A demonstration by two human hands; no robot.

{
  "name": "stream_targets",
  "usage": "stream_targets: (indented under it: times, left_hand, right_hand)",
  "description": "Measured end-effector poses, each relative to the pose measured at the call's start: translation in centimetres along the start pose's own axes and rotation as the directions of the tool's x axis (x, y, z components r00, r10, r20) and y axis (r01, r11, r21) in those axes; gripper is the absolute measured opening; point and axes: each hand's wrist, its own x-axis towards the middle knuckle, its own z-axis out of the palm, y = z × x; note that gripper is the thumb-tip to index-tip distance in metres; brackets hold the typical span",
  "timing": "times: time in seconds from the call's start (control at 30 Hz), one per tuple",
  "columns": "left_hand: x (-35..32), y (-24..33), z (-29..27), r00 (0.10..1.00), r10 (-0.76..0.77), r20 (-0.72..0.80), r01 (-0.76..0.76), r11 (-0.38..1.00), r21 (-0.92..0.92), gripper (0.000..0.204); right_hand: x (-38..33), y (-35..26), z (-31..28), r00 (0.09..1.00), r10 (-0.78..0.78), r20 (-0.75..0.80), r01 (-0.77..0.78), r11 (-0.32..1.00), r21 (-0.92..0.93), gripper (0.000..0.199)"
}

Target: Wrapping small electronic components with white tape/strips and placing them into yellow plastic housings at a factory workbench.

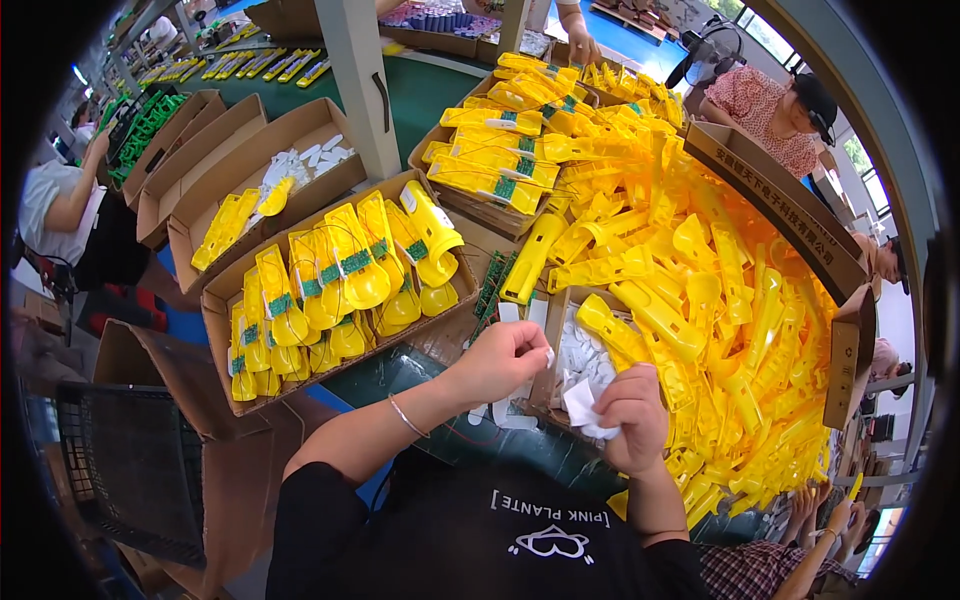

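Note:
My left hand (pixel 500 362) is closed in a pinch, with a small white piece (pixel 549 355) at the fingertips. Close by on the right, my right hand (pixel 632 415) is closed on a crumpled white sheet (pixel 580 404), perhaps paper. The hands are apart, over the front of the bench. Between and beyond them is a small cardboard box (pixel 543 388) of small white plastic parts (pixel 585 350). A yellow plastic shell (pixel 612 332) lies across its far right side. Behind my left hand are green circuit boards (pixel 490 287) and a long yellow shell (pixel 536 256).
A large heap of yellow shells (pixel 700 300) fills the right side. At left, a cardboard box (pixel 345 370) holds yellow shells with circuit boards and wires. Behind it stands another box (pixel 175 225) with white parts. A metal post (pixel 362 85) rises behind. Other people work around the bench.

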Motion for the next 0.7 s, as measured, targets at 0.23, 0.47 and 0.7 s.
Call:
stream_targets:
  times: [0.23,0.47,0.7]
  left_hand:
    - [1.4,-2.3,-1.8,0.802,0.585,-0.122,-0.296,0.567,0.769,0.007]
    - [1.3,-2.4,-2.4,0.811,0.586,0.002,-0.102,0.138,0.985,0.010]
    - [1.3,-3.1,-3.0,0.850,0.498,0.172,-0.219,0.037,0.975,0.022]
  right_hand:
    - [0.4,-2.4,-1.0,0.891,0.275,-0.361,-0.113,0.905,0.410,0.021]
    - [0.7,-3.5,-3.5,0.771,0.439,-0.460,0.011,0.714,0.700,0.023]
    - [0.2,-3.3,-3.4,0.744,0.596,-0.303,-0.171,0.608,0.775,0.033]
